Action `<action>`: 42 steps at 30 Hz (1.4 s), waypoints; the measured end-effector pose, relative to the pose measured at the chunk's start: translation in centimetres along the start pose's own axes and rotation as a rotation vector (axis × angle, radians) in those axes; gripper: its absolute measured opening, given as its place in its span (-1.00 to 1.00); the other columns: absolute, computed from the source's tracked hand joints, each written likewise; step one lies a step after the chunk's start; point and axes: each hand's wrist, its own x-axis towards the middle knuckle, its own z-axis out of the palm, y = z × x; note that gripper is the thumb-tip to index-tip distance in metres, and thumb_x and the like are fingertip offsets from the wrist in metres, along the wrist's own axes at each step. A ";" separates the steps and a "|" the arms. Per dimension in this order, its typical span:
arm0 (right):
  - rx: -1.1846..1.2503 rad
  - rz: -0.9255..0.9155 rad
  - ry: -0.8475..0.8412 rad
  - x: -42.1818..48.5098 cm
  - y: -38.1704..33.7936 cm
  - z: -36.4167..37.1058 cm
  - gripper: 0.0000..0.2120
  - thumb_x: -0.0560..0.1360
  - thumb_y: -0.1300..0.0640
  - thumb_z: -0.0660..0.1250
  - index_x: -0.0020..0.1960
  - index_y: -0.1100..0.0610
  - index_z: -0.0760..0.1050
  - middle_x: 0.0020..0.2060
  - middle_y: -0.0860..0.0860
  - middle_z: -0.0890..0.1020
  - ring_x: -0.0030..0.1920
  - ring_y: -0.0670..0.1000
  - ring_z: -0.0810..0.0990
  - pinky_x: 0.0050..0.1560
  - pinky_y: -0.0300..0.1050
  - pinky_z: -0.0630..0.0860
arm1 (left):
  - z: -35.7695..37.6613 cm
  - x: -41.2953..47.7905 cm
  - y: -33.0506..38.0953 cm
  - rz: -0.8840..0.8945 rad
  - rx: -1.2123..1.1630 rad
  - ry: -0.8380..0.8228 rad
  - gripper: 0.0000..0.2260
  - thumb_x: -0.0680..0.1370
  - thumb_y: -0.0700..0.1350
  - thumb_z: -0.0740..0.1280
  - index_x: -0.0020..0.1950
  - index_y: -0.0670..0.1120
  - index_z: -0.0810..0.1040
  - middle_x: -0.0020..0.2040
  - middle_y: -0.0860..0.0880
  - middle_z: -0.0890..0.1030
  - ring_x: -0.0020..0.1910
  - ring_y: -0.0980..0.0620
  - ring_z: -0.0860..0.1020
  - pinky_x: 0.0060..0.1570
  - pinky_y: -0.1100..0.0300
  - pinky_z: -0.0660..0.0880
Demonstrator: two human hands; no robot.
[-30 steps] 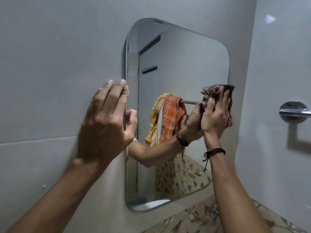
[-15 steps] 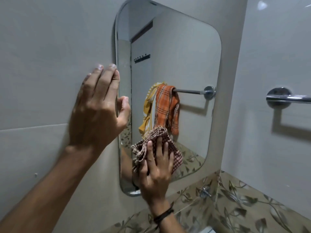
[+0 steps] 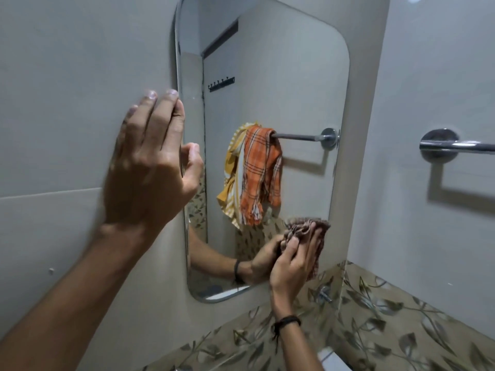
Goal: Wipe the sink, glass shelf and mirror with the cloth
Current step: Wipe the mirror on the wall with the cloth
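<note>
A rounded wall mirror (image 3: 281,84) hangs on the grey tiled wall. My right hand (image 3: 293,263) presses a bunched brown checked cloth (image 3: 308,230) against the mirror's lower right corner. My left hand (image 3: 150,167) lies flat with fingers spread on the wall at the mirror's left edge, thumb touching the glass rim. The mirror reflects my arm and orange and yellow towels on a rail. Sink and glass shelf are out of sight, except a white corner (image 3: 332,357) at the bottom edge.
A chrome towel rail (image 3: 455,145) is fixed to the right-hand wall. Below the mirror runs a band of leaf-patterned tiles (image 3: 375,311) with a small chrome tap fitting (image 3: 324,293) near the corner.
My right hand with the cloth swept from the mirror's right edge down to lower centre, then right to the lower right corner. My left hand stayed at the mirror's left edge.
</note>
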 end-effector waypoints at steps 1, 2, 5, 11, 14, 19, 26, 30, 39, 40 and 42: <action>-0.008 -0.010 -0.012 -1.8 -0.1 0.0 -0.49 0.66 -0.10 0.00 0.58 -0.03 0.07 0.61 0.00 0.14 0.61 -0.02 0.10 0.54 0.20 0.17 | 0.0 0.0 0.0 0.001 0.001 0.005 -0.52 0.65 -0.09 0.20 0.52 -0.29 0.37 0.51 -0.21 0.40 0.49 -0.25 0.35 0.54 -0.09 0.23; -0.022 -0.041 -0.033 -3.7 -0.5 0.1 -0.48 0.66 -0.08 0.02 0.59 -0.02 0.07 0.62 -0.02 0.12 0.61 -0.01 0.08 0.55 0.19 0.14 | 0.1 0.0 0.1 0.002 0.000 0.008 -0.52 0.64 -0.09 0.20 0.52 -0.29 0.37 0.51 -0.21 0.41 0.49 -0.25 0.35 0.54 -0.09 0.23; -0.063 -0.264 -0.154 -9.0 -2.4 0.1 -0.45 0.66 -0.04 0.05 0.63 -0.05 0.07 0.63 -0.03 0.10 0.61 0.08 0.10 0.57 0.10 0.07 | 0.1 -0.1 0.0 0.000 0.002 0.012 -0.52 0.64 -0.10 0.21 0.52 -0.29 0.38 0.50 -0.22 0.41 0.49 -0.25 0.36 0.55 -0.08 0.22; -0.185 -0.890 -0.291 -6.2 -4.1 0.5 -0.51 0.67 -0.05 0.06 0.60 -0.10 0.18 0.59 0.03 0.21 0.57 0.16 0.23 0.50 0.32 0.17 | 0.1 -0.1 0.0 0.004 0.013 0.004 -0.52 0.64 -0.10 0.22 0.52 -0.29 0.38 0.50 -0.21 0.42 0.49 -0.24 0.36 0.54 -0.09 0.23; -0.178 -0.867 -0.218 -0.9 -4.3 0.7 -0.54 0.68 -0.04 0.03 0.57 -0.03 0.22 0.56 0.10 0.27 0.56 0.17 0.24 0.51 0.36 0.13 | 0.1 -0.1 0.1 -0.005 0.015 0.008 -0.52 0.64 -0.10 0.22 0.52 -0.28 0.38 0.51 -0.20 0.42 0.50 -0.23 0.36 0.55 -0.07 0.22; -0.063 -0.309 -0.088 3.7 -1.6 0.3 -0.48 0.64 -0.07 0.03 0.60 -0.16 0.11 0.61 -0.06 0.15 0.61 0.00 0.11 0.57 0.26 0.03 | 0.0 -0.1 0.1 -0.007 0.019 0.003 -0.52 0.64 -0.10 0.22 0.52 -0.28 0.38 0.51 -0.20 0.42 0.50 -0.23 0.36 0.55 -0.06 0.22; 0.059 0.040 0.017 -1.8 2.0 0.2 -0.48 0.62 -0.12 0.03 0.55 -0.03 0.13 0.59 0.02 0.17 0.61 0.08 0.12 0.57 0.14 0.09 | 0.0 0.0 0.3 -0.008 0.011 0.007 -0.52 0.63 -0.11 0.22 0.52 -0.29 0.38 0.51 -0.21 0.41 0.50 -0.24 0.36 0.54 -0.10 0.24; 0.046 -0.103 -0.042 -7.4 -0.3 0.6 -0.48 0.65 -0.11 0.04 0.60 -0.18 0.08 0.62 -0.09 0.10 0.61 0.08 0.11 0.56 0.04 0.09 | 0.1 -0.1 0.2 -0.003 0.012 0.007 -0.52 0.63 -0.11 0.22 0.51 -0.30 0.38 0.50 -0.22 0.42 0.49 -0.25 0.36 0.52 -0.12 0.26; -0.166 -0.757 -0.254 -8.5 -3.6 0.4 -0.50 0.67 -0.07 0.05 0.60 -0.13 0.16 0.61 0.00 0.18 0.58 0.16 0.21 0.54 0.31 0.06 | 0.0 -0.1 0.1 -0.012 0.006 -0.005 -0.52 0.64 -0.09 0.22 0.53 -0.28 0.37 0.51 -0.21 0.41 0.50 -0.23 0.35 0.54 -0.09 0.23; -0.160 -0.744 -0.260 -6.9 -3.6 0.2 -0.49 0.67 -0.06 0.05 0.61 -0.13 0.14 0.61 -0.01 0.15 0.58 0.15 0.19 0.55 0.31 0.00 | 0.0 -0.2 0.1 -0.012 0.007 -0.008 -0.52 0.64 -0.09 0.21 0.53 -0.28 0.37 0.51 -0.21 0.41 0.50 -0.23 0.35 0.54 -0.08 0.23; -0.141 -0.648 -0.248 -3.4 -3.4 0.2 -0.48 0.66 -0.05 0.03 0.61 -0.12 0.10 0.62 0.01 0.13 0.60 0.15 0.15 0.56 0.30 -0.09 | 0.0 -0.2 0.2 -0.013 0.009 -0.007 -0.52 0.65 -0.09 0.21 0.53 -0.28 0.37 0.51 -0.20 0.41 0.50 -0.23 0.35 0.54 -0.08 0.23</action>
